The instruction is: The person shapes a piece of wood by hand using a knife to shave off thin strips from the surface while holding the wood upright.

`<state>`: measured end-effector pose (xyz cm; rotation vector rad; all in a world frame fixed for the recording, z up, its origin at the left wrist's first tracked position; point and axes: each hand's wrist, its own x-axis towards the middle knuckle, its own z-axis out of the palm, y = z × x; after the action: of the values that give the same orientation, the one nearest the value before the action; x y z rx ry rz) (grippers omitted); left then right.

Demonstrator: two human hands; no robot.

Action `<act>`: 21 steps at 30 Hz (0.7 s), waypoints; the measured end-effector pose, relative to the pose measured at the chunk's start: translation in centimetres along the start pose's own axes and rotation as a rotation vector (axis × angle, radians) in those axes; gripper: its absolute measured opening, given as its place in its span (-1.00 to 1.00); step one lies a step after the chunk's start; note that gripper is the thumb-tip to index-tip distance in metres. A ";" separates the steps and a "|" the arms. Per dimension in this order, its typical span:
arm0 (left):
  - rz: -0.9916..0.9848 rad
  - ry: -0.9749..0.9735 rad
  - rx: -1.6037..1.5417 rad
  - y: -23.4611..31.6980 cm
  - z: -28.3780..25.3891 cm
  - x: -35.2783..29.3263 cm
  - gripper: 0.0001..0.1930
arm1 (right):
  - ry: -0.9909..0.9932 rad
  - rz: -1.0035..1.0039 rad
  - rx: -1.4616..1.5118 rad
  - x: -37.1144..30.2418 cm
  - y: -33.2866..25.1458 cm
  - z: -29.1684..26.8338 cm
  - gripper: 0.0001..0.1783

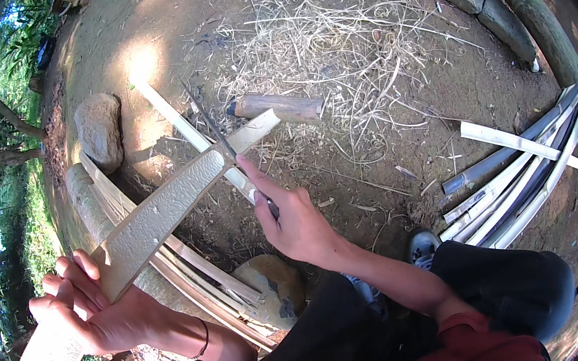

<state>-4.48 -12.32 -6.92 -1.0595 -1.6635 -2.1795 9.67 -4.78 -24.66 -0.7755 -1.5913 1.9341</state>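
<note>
My left hand grips a long, wide split bamboo slat near its middle. The slat runs from the lower left edge up toward the centre. My right hand holds a knife by the handle, index finger stretched along it. The thin dark blade crosses the slat's far end at an angle and touches it there. My knee in dark trousers and a grey shoe show at the lower right.
Several split bamboo strips lie on the dirt at right, more strips under the slat. Dry shavings are scattered ahead. A short log, two stones and a stone-and-log border lie around.
</note>
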 end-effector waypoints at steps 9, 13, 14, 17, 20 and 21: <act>0.057 0.214 0.118 -0.8 3.1 0.1 -0.82 | 0.128 -0.068 -0.192 2.5 7.8 -1.3 -0.25; 0.074 0.108 0.063 -0.1 2.8 0.1 -0.74 | 0.046 -0.140 -0.108 1.6 2.5 -0.4 -0.31; 0.080 0.148 0.078 -0.2 3.5 -0.2 -0.73 | 0.029 -0.183 -0.115 1.5 2.5 -0.4 -0.32; 0.021 -0.104 -0.054 -0.2 2.4 0.7 -0.67 | 0.026 -0.005 -0.195 2.6 6.8 -1.0 -0.32; -0.029 -0.309 -0.170 0.1 1.1 1.6 -0.66 | 0.076 0.005 -0.242 2.8 10.2 -3.0 -0.31; -0.029 -0.278 -0.180 0.1 1.1 1.2 -0.67 | 0.108 -0.035 -0.253 3.0 10.8 -3.5 -0.31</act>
<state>-4.90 -11.04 -5.96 -1.4542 -1.6185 -2.3242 9.69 -2.24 -36.13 -0.9294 -1.7914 1.6560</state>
